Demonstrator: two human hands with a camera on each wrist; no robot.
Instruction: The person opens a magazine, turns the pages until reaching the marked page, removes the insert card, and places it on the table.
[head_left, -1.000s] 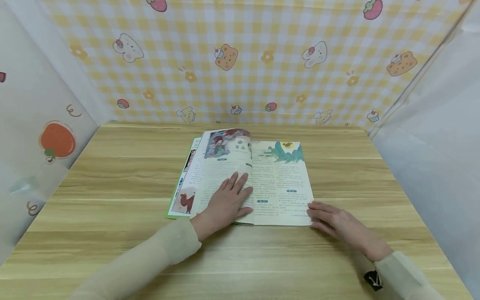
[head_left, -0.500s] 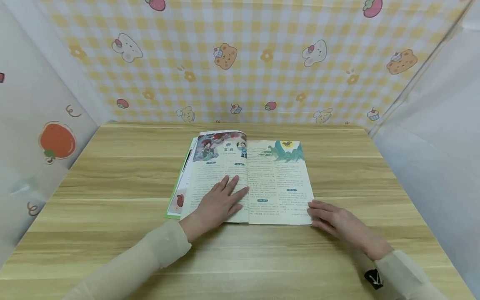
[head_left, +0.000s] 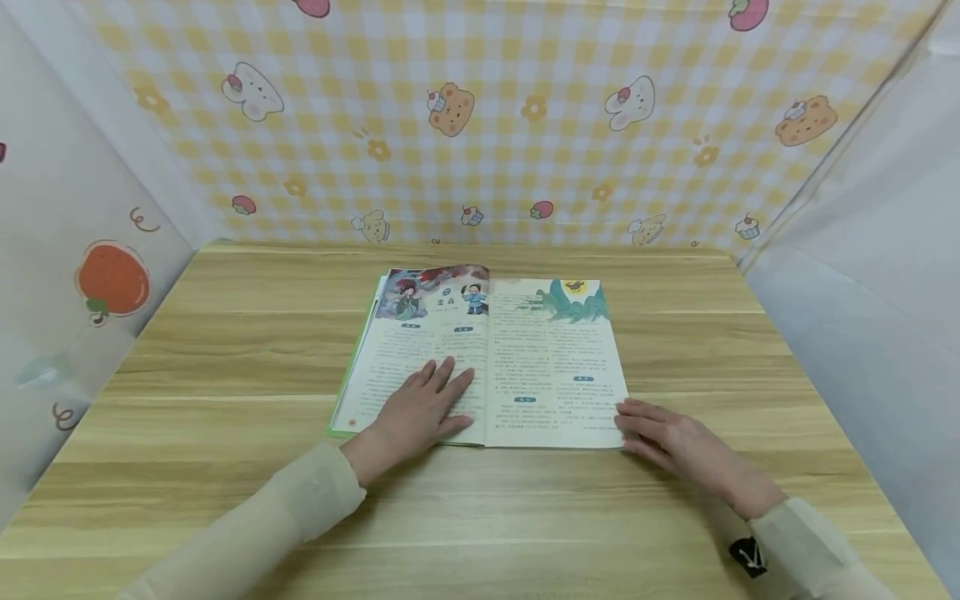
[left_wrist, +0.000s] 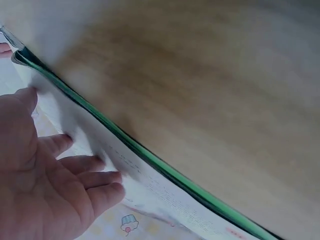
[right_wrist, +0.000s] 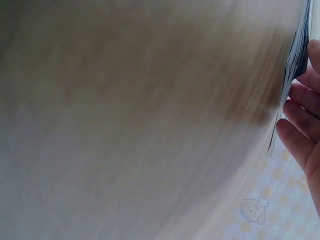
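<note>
An open magazine [head_left: 555, 358] lies on the table, its printed text columns topped by coloured pictures. My left hand [head_left: 412, 412] rests on the lower part of the left page, fingers spread and straight. The left wrist view shows that hand [left_wrist: 65, 175] against the page, next to the magazine's green cover edge [left_wrist: 112, 127]. At the lower right corner, my right hand [head_left: 686, 450] touches the magazine's edge with relaxed fingers. In the right wrist view, its fingers [right_wrist: 295, 137] lie along the stacked page edges [right_wrist: 282, 107].
The wood-grain table [head_left: 247, 333] runs back to a yellow checked cloth [head_left: 495, 167] with cartoon prints. Pale cloth walls stand on both sides. A black tag with a white mark [head_left: 747, 557] shows beside the right sleeve [head_left: 813, 542].
My left hand has slid left and slightly toward me, smoothing the turned page flat over the left side. The camel-like picture beneath is now covered. My right hand has stayed at the corner.
</note>
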